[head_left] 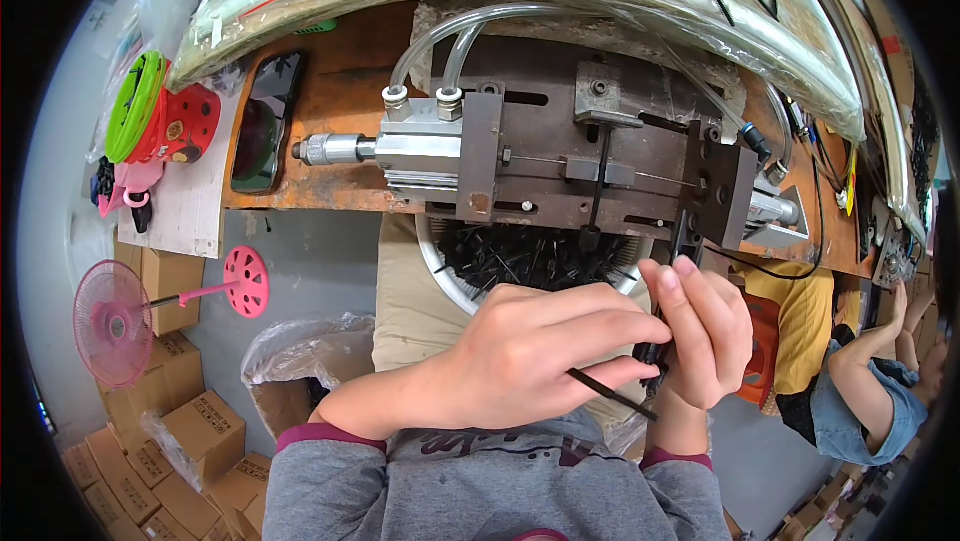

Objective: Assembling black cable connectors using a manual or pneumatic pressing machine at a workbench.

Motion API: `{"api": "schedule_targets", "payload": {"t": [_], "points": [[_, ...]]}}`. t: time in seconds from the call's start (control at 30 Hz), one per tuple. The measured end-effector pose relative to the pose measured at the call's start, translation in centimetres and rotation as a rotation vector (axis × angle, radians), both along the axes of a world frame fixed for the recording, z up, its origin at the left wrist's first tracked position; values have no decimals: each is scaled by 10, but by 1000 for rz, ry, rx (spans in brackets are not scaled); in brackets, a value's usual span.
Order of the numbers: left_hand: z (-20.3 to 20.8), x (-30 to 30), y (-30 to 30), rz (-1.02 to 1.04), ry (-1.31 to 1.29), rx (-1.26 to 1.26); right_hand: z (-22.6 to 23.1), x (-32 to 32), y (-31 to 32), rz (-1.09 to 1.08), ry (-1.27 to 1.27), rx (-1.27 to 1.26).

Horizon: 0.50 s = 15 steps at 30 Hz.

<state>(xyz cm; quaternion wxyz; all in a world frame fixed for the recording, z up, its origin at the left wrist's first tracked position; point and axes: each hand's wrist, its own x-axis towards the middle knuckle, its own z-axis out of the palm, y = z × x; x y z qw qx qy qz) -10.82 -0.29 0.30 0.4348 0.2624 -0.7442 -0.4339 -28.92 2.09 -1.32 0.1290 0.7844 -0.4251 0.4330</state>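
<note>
So both hands are working close together over the lap, a bit right of the middle. The left hand (545,346) is reaching across, pinching down by the right palm, with a thin black strip (612,396) poking out under its fingers and slanting down to the right. The right hand (705,336) is curling its thumb and fingers around a slim black piece (684,236), and more dark stuff is bunching up between the two hands, too hidden to count.

That slim piece is sticking up out of the right hand with its long axis pointing nearly straight away from the person. Its far end is sitting right by the dark end bracket (728,186) on the fixture; I can't tell if they're touching.

The metal block (598,101) is sitting ahead and to the left of the hands, and a black strap (600,181) is running front to back from it, crossing the thin rod. The right fingertips are looking a bit nearer to that strap than the left ones.

Just ahead of the hands, a white-rimmed basin (432,261) is holding a heap of black parts (520,256). On the counter (345,176), a silver air cylinder (425,151) is feeding off clear hoses (490,13), and a smartphone (268,121) is lying further left. Off to the right, a co-worker's arm (865,366) is showing.
</note>
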Motion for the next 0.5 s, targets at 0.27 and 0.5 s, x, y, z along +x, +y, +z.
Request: {"api": "schedule_targets", "payload": {"t": [0.27, 0.5], "points": [[-21, 4, -9, 385, -539, -451, -12, -21, -3, 20, -364, 96], [-21, -6, -19, 410, -667, -519, -17, -9, -1, 52, -582, 103]]}}
